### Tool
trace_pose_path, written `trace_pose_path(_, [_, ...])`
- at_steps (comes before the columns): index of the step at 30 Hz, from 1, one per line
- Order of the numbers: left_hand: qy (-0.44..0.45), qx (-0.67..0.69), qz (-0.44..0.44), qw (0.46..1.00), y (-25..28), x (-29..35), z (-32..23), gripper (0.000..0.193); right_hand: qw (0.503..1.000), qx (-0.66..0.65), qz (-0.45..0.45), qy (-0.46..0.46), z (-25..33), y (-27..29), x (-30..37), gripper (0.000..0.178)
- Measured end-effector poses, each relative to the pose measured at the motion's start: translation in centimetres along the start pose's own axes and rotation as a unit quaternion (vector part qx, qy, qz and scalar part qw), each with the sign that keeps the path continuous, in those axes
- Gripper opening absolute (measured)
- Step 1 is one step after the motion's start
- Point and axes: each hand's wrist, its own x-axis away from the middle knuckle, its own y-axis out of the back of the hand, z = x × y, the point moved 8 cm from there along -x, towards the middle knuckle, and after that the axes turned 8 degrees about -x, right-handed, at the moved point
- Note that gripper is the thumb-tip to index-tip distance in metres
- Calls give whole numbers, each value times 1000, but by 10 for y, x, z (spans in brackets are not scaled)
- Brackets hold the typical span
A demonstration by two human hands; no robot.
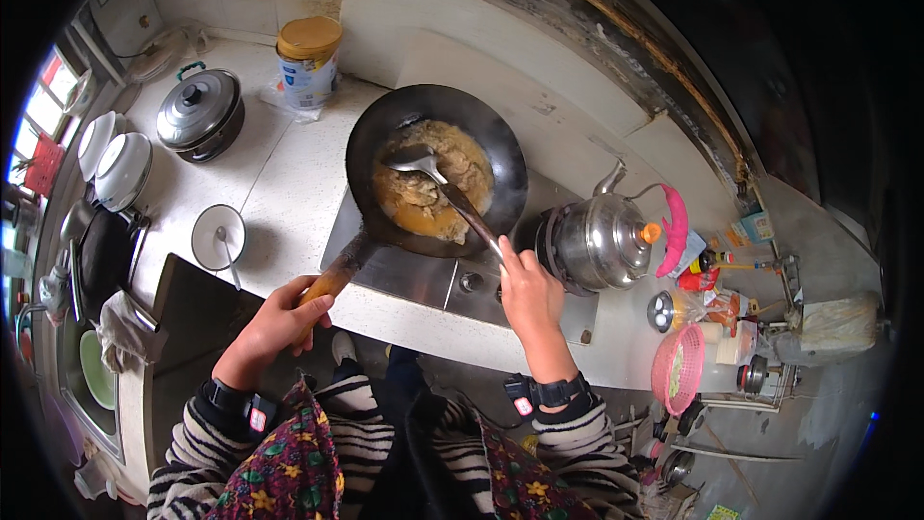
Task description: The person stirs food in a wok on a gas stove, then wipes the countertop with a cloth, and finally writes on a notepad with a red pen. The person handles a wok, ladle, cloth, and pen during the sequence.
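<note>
A black wok (507, 162) stands on the steel gas stove, with pale chunks of food in a yellow-brown broth (423, 220) inside it. Its wooden handle points toward me, and my left hand (289, 316) is closed around the end. My right hand (531, 294) grips the handle of a metal cooking spatula (419, 162); the tool's broad head rests in the food near the middle of the wok. The tip of the wok handle is partly hidden by my left fingers.
Right of the wok, a steel kettle (602, 241) with a pink handle sits on the other burner. A white bowl (218, 239) with a spoon, a lidded pot (198, 108) and a tub (308, 63) stand left. A pink basket (677, 366) and seasonings are at the right; a sink (82, 395) lies lower left.
</note>
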Motion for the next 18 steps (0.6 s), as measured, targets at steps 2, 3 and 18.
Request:
trace_pose_path(2, [0, 4, 3, 1000, 0, 0, 0, 46, 999, -23, -22, -2, -2, 4, 5, 42])
trace_pose_path(3, [-1, 4, 3, 1000, 1, 0, 0, 46, 999, -37, -26, -14, -5, 7, 8, 42])
trace_pose_path(18, [-25, 2, 16, 1000, 0, 0, -1, 51, 910, -310, -42, -270, -73, 7, 79, 42])
